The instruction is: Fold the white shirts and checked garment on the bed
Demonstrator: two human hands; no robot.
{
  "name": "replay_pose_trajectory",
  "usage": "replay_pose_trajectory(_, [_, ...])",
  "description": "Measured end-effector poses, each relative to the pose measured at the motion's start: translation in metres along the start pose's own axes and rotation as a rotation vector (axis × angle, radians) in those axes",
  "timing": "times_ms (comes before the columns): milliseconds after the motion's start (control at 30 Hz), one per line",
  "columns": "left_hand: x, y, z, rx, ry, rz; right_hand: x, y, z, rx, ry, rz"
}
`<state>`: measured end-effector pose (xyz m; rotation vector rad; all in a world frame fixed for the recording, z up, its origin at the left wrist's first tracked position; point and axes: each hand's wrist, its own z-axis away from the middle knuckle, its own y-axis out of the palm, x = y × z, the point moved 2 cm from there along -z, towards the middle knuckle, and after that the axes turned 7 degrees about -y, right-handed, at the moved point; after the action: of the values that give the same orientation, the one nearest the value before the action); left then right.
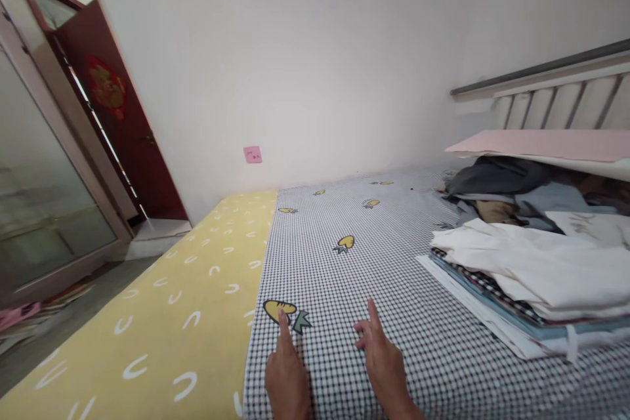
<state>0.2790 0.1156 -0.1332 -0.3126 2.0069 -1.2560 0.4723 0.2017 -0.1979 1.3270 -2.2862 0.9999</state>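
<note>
So the checked sheet [319,275] here is black-and-white with a tiny grid, yellow cartoon motifs and green leafy tips. It's spread over the bed, right beside a yellow cover [207,289] with white curves, and under both hands. I count at least six yellow motifs, one folded pile [512,269] to the right and one pink note [252,155] on the wall. Left hand [288,367]: index straight over a motif, can't tell about the rest. Right hand [384,357]: empty, index out, fingers apart.
</note>
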Motion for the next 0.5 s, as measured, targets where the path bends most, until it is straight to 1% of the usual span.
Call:
replay_pose_trajectory(67, [0.004,0.006,0.0,0.018,0.01,0.005,-0.003,0.003,0.002,-0.009,-0.004,-0.003])
replay_pose_trajectory(200, [0.016,0.026,-0.002,0.072,0.068,0.022,-0.008,0.007,0.005,-0.031,0.011,-0.035])
replay_pose_trajectory(267, [0.021,0.033,-0.002,0.073,0.082,0.034,-0.01,0.009,0.007,-0.036,0.009,-0.041])
replay_pose_trajectory(367, [0.024,0.036,-0.003,0.046,0.085,0.061,-0.012,0.01,0.008,-0.052,-0.004,-0.036])
replay_pose_trajectory(500, [0.023,0.033,-0.003,0.053,0.055,0.083,-0.01,0.008,0.009,-0.075,-0.018,-0.044])
